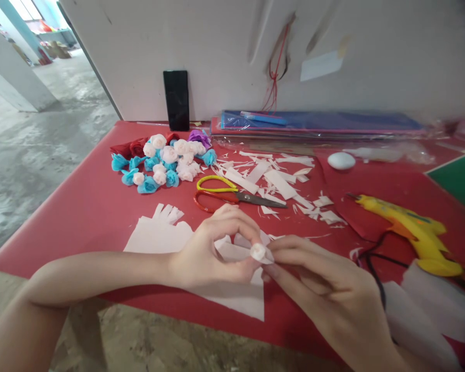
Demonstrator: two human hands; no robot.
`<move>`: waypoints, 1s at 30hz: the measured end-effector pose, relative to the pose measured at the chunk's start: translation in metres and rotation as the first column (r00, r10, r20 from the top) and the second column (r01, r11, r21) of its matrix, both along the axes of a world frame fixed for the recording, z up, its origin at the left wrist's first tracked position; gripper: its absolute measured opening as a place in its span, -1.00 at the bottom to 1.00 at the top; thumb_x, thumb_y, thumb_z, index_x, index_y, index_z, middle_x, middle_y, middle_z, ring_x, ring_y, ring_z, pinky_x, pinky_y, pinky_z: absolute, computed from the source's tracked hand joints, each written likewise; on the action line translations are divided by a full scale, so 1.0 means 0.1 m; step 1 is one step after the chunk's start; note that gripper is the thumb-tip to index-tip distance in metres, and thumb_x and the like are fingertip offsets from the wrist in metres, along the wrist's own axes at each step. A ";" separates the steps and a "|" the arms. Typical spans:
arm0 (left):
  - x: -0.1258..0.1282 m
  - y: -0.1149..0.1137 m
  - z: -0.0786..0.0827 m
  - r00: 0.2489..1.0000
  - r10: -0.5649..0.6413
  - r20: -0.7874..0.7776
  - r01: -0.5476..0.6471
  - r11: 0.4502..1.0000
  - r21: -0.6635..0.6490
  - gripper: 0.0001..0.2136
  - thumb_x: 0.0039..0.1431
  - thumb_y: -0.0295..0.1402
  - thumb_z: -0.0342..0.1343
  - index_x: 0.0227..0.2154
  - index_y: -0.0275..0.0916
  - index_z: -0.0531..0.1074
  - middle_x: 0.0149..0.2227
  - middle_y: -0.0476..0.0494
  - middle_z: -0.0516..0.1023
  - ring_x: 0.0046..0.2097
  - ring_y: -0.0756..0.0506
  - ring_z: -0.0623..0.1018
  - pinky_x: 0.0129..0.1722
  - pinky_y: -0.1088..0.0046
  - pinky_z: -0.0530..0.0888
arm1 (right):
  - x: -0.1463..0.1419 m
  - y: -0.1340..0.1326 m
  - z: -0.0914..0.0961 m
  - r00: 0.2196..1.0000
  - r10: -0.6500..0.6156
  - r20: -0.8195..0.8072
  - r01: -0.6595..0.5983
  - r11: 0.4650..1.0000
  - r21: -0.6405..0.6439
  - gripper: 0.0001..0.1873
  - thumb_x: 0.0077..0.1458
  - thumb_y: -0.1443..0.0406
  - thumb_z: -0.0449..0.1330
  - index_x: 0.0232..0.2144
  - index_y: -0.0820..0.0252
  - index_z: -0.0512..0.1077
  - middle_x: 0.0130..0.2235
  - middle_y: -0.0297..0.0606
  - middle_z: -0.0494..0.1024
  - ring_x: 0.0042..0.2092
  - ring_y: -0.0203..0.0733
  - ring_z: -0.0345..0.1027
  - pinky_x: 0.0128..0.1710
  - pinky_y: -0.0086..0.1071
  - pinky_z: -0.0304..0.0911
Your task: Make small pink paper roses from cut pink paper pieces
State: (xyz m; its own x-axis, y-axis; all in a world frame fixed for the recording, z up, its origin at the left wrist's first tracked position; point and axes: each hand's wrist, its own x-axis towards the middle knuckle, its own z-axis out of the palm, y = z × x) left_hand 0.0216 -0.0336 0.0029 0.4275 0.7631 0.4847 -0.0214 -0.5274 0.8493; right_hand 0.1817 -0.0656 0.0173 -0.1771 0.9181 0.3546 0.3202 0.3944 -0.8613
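Note:
My left hand (213, 253) and my right hand (318, 281) meet over the near edge of the red table (85, 212). Both pinch a small rolled white paper flower (258, 251) between fingertips. The left fingers curl round the roll; the right thumb and fingers press on its loose strip end. Beneath the hands lies a sheet of white paper (158, 237) with a fringed cut edge.
Scissors (232, 195) with yellow and red handles lie just beyond the hands among white paper scraps (279, 181). A pile of white, blue, red and purple paper flowers (163, 163) sits at the back left. A yellow glue gun (414, 230) lies at right. Packets of coloured sheets (318, 124) line the wall.

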 end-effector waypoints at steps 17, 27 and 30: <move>0.02 0.00 0.01 0.999 0.035 -0.033 -0.031 0.995 0.093 -0.89 -0.12 -0.51 0.10 -0.53 -0.25 0.26 -0.49 -0.02 0.38 -0.41 0.01 0.35 -0.27 0.39 0.30 | 0.00 0.01 0.03 0.993 0.023 -0.117 -0.042 0.984 -0.171 -0.86 -0.18 0.42 0.27 -0.60 0.04 0.49 -0.53 -0.35 0.53 -0.46 -0.25 0.39 -0.47 -0.49 0.31; -0.06 0.09 0.13 0.995 0.064 -0.076 -0.037 0.950 0.310 -0.77 -0.09 -0.34 0.17 -0.34 -0.25 0.31 -0.40 -0.09 0.42 -0.34 -0.04 0.38 -0.24 0.35 0.34 | 0.06 0.02 -0.07 0.901 -0.049 -0.432 -0.204 0.829 -0.520 -0.90 -0.20 0.37 0.32 -0.63 0.10 0.48 -0.53 -0.39 0.45 -0.56 -0.38 0.31 -0.54 -0.53 0.28; -0.12 0.15 0.22 0.971 0.176 -0.161 -0.056 0.824 0.564 -0.89 -0.07 -0.33 0.16 -0.42 -0.15 0.38 -0.46 -0.02 0.43 -0.37 -0.03 0.38 -0.21 0.34 0.34 | 0.07 0.02 -0.07 0.902 -0.030 -0.430 -0.221 0.825 -0.520 -0.90 -0.17 0.36 0.30 -0.63 0.11 0.46 -0.58 -0.39 0.42 -0.57 -0.35 0.29 -0.54 -0.50 0.27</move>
